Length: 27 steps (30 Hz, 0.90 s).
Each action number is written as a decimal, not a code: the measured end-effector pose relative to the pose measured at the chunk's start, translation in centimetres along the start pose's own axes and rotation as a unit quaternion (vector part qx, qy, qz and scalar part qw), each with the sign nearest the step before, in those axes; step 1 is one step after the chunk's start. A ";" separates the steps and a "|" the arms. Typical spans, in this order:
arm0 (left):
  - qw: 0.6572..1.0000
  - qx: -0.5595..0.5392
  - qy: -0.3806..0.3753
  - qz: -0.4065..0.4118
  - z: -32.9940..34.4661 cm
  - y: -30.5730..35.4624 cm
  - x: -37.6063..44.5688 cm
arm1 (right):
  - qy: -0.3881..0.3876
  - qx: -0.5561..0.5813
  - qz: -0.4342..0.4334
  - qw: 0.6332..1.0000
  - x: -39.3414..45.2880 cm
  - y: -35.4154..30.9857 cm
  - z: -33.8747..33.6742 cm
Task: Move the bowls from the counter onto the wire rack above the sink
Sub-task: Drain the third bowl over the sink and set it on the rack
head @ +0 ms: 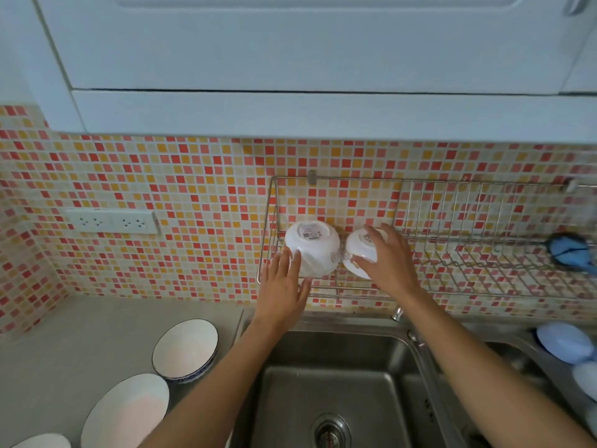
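Two white bowls rest upside down in the left end of the wire rack on the tiled wall. My left hand lies flat against the front of the left bowl, fingers spread. A sticker shows on that bowl's base. My right hand grips the right bowl over its base and side. On the counter at lower left stand a blue-rimmed white bowl, a white plate and the edge of another white dish.
A steel sink lies below the rack, with a tap knob behind it. A blue object hangs at the rack's right end. Pale blue and white items sit by the sink's right edge. A wall socket is left of the rack.
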State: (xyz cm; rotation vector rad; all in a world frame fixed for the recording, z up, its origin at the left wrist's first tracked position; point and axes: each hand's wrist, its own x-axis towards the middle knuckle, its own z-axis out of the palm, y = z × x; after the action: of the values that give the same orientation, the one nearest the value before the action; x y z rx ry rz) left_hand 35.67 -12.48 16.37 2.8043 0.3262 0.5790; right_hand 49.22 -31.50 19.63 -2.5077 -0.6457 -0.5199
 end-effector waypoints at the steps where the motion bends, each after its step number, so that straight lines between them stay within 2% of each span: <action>1: 1.000 -0.010 0.001 -0.006 0.2 0.5 1.0 | -0.007 0.012 0.033 0.999 -0.3 0.6 -0.1; 4: 0.999 -0.037 -0.001 -0.026 0.7 1.5 4.3 | -0.020 0.044 0.111 0.993 -0.5 1.3 -0.1; 7: 0.999 -0.044 -0.009 -0.028 1.2 1.5 6.5 | -0.037 0.054 0.129 0.989 -0.2 1.4 0.2; 13: 0.993 -0.110 0.004 -0.047 2.0 0.4 7.3 | -0.045 0.070 0.119 0.989 -0.3 1.9 0.6; 27: 0.991 -0.112 0.035 -0.057 1.1 1.1 5.8 | -0.022 0.074 0.091 0.993 -0.7 1.6 0.0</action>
State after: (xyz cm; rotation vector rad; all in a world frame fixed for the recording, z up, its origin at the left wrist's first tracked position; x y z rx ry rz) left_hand 41.47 -12.21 17.81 2.5361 0.4055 0.6456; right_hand 49.50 -32.95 18.71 -2.4126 -0.4491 -0.3391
